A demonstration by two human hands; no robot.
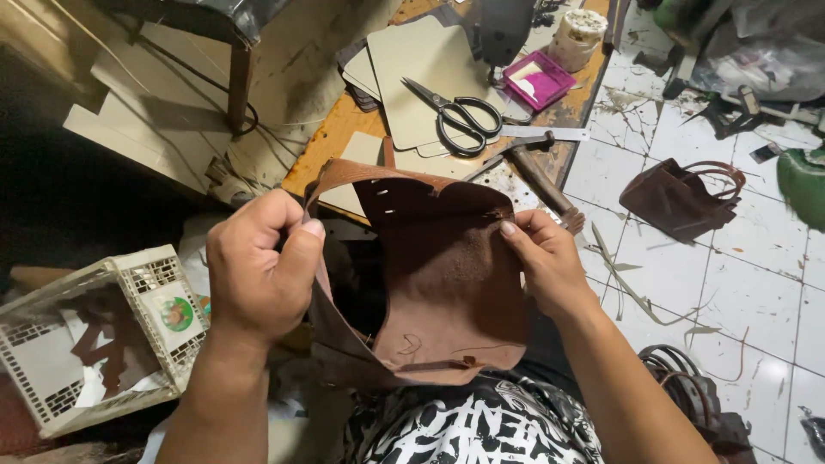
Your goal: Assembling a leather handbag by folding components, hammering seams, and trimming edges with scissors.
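Note:
I hold a brown leather bag piece (443,275) up in front of me, its suede inner side facing me. My left hand (258,266) pinches its left edge and strap near the top. My right hand (546,262) grips the right edge, thumb on the inner side. Small slots are punched along the upper left of the leather. A thin strap runs across the bottom of the piece.
A wooden workbench (335,137) ahead holds black scissors (455,116), beige card patterns (421,64), a hammer (537,176), a pink box (538,79). A finished brown bag (679,198) lies on the tiled floor at right. A white plastic crate (103,344) sits at left.

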